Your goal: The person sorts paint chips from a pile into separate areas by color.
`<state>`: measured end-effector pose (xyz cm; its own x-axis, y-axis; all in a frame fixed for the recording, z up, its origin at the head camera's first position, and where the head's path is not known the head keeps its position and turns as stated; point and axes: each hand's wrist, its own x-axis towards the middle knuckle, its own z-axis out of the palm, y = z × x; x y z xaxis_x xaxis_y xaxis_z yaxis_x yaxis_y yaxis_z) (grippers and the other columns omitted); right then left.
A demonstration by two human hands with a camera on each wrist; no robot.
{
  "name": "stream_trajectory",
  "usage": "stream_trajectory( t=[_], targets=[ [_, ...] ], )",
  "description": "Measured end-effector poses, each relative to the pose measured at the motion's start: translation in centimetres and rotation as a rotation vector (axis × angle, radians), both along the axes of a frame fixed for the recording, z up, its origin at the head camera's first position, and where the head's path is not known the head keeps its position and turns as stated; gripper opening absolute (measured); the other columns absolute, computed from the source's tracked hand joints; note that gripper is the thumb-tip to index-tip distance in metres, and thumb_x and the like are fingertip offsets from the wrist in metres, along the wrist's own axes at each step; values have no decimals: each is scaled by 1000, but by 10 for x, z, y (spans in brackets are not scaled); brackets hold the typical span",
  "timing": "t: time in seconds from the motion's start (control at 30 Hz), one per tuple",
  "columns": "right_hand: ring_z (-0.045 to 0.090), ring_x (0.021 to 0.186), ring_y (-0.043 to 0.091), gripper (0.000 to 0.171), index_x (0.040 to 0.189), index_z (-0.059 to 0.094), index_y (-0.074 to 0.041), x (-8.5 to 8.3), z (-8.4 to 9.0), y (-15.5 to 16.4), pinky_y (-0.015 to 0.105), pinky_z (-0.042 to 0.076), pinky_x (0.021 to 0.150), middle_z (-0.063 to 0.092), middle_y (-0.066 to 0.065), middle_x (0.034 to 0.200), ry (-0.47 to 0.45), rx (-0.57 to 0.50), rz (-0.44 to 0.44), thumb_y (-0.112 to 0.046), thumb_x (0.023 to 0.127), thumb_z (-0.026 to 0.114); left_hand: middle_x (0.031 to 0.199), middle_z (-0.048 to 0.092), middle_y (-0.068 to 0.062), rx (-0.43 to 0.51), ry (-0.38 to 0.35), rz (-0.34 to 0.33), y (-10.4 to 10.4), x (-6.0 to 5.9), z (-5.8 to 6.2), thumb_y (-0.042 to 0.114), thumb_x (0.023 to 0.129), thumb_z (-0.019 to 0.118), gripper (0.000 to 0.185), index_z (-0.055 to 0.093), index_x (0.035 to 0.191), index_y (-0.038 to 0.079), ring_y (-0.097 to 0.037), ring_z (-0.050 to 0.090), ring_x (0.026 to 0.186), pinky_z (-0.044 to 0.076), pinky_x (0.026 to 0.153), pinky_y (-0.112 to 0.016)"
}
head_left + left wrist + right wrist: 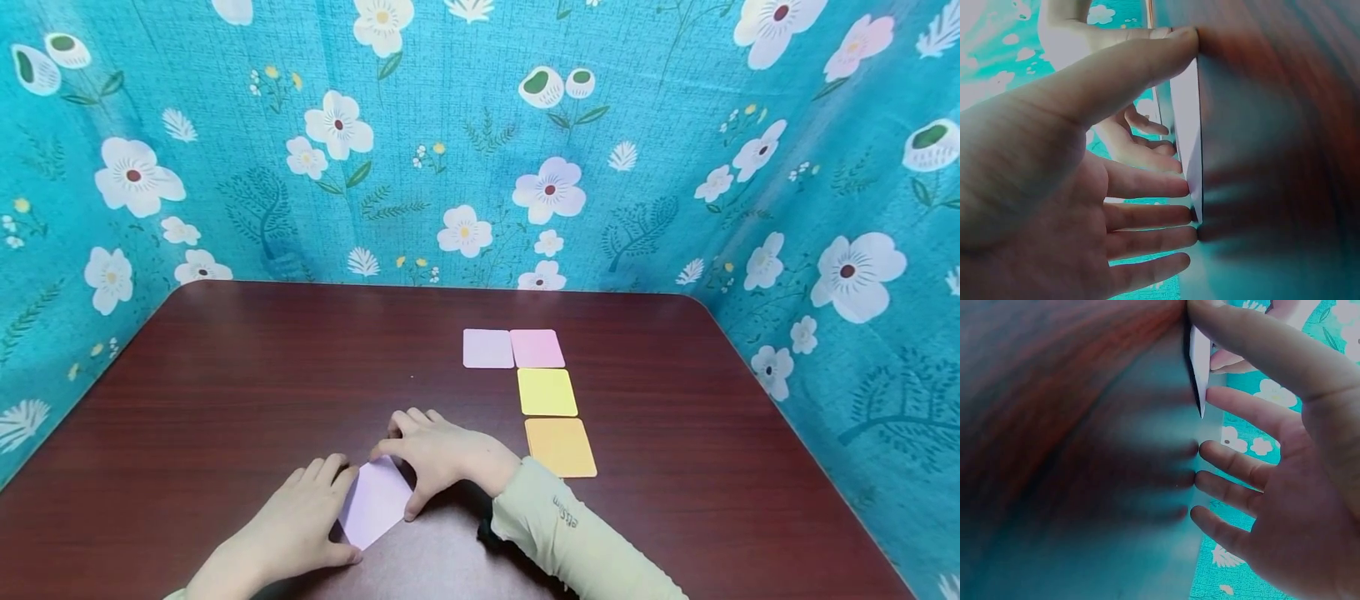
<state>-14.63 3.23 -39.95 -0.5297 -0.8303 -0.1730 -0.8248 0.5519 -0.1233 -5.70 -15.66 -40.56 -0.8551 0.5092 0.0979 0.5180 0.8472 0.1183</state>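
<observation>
A lilac paper square point(373, 503) lies turned like a diamond on the dark wooden table point(225, 375), near its front edge. My left hand point(311, 510) touches the paper's left corner with straight fingers and thumb. My right hand point(433, 457) rests on its right side, with the thumb along the lower right edge. In the left wrist view the left hand point(1116, 206) has its thumb and fingertips against the paper's edge point(1188, 137). In the right wrist view the right hand point(1272, 475) touches the paper point(1199, 362) with thumb and forefinger, and its other fingertips are on the table point(1072, 425).
Further right on the table lie more paper squares: a lilac one point(487, 348) and a pink one point(537, 348) side by side, with a yellow one point(547, 392) and an orange one point(560, 447) below the pink. Teal floral cloth point(465, 150) walls the table on three sides.
</observation>
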Motion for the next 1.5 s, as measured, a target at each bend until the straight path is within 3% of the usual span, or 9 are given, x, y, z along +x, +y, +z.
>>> stream_trajectory(
  t=[0.3, 0.63, 0.9, 1.2, 1.5],
  targets=[
    [40, 104, 7, 74, 116, 48, -20, 4, 0, -4, 23, 33, 88, 41, -8, 113, -22, 31, 23, -50, 56, 80, 101, 48, -6, 28, -13, -48, 2, -3, -1, 44, 50, 80, 81, 55, 111, -2, -19, 47, 90, 43, 74, -40],
    [45, 99, 7, 78, 119, 48, -16, 6, 6, -4, 21, 32, 82, 44, -4, 109, -23, 70, 3, -49, 56, 81, 102, 46, -9, -4, -52, -63, 7, -9, 2, 49, 53, 78, 87, 51, 115, -6, -22, 46, 93, 42, 77, -42],
    [43, 99, 10, 76, 119, 50, -17, 0, 6, 8, 23, 31, 85, 42, -3, 110, -29, 12, -20, -45, 55, 81, 95, 44, -8, -19, -44, -106, 15, -24, 5, 46, 52, 79, 83, 51, 111, -5, -21, 45, 86, 43, 71, -40],
    [40, 101, 11, 73, 117, 47, -13, -10, 13, 29, 25, 32, 84, 41, -2, 109, -43, -96, -42, -37, 57, 81, 93, 44, -9, 16, -35, -82, 27, -39, 6, 46, 53, 79, 84, 47, 112, -6, -22, 47, 80, 43, 66, -38],
    [40, 103, 14, 74, 117, 46, -11, -22, 20, 54, 28, 32, 82, 41, 0, 110, -43, -126, -136, -37, 57, 80, 93, 42, -10, 48, -58, -38, 38, -58, 11, 47, 55, 78, 84, 46, 112, -4, -24, 50, 73, 44, 64, -38]
  ],
)
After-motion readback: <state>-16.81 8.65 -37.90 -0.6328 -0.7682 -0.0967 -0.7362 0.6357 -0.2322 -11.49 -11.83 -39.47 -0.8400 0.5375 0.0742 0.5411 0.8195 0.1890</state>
